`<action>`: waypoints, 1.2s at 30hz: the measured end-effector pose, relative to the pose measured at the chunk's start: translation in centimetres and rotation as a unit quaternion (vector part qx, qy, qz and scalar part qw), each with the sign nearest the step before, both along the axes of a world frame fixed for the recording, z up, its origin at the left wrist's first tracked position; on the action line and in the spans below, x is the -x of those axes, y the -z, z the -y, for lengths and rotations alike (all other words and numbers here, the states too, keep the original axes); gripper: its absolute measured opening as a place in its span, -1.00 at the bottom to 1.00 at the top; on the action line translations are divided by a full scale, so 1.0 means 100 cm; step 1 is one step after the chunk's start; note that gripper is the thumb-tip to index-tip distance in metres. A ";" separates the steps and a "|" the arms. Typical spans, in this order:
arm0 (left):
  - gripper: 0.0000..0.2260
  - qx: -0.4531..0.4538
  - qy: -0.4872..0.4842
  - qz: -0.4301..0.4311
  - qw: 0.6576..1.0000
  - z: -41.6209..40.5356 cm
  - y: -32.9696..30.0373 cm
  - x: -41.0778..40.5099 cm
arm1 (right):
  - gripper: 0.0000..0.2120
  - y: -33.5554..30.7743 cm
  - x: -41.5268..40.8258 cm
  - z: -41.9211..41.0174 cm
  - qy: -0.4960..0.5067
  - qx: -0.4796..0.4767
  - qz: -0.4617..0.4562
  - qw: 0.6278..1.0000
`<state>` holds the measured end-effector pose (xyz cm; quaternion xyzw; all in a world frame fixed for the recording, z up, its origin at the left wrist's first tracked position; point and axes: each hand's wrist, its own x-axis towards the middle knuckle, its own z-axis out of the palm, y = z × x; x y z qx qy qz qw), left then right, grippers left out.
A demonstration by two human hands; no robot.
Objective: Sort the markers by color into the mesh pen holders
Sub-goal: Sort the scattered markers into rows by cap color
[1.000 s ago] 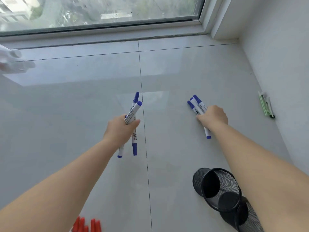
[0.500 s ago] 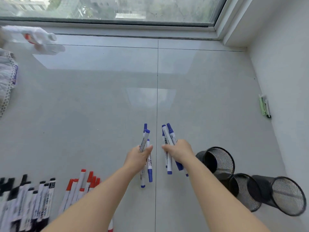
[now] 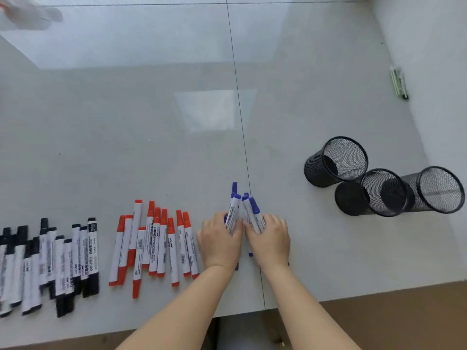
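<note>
Both hands meet near the front middle of the white surface, each gripping blue-capped markers (image 3: 237,205) whose caps point away from me. My left hand (image 3: 221,239) holds a few; my right hand (image 3: 270,239) holds a few more, side by side with them. To the left lies a row of red markers (image 3: 154,242), and further left a row of black markers (image 3: 50,261). Three black mesh pen holders (image 3: 336,160) (image 3: 371,192) (image 3: 434,189) lie tipped on their sides at the right, all empty.
The white surface's front edge (image 3: 353,293) runs just below my wrists, with brown floor beyond. A green and white pen-like object (image 3: 399,82) lies by the right wall. A blurred white thing (image 3: 30,13) sits at the far left corner.
Both hands pulled back toward me with the blue markers and came together beside the red row. The view tilted down, showing the black and red rows and all three holders.
</note>
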<state>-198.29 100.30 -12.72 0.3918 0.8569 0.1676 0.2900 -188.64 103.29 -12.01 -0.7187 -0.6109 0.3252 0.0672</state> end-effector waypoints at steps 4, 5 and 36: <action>-0.75 -0.058 0.018 -0.038 0.997 0.008 0.010 0.002 | -0.66 0.010 0.002 0.012 -0.002 -0.083 0.041 0.996; -0.74 -0.065 0.020 -0.040 0.997 0.010 0.012 0.002 | -0.65 0.012 0.002 0.012 -0.004 -0.090 0.049 0.995; -0.35 -0.001 0.151 -0.090 0.984 0.005 0.013 0.002 | -0.44 0.016 -0.010 0.003 -0.064 -0.039 0.111 0.991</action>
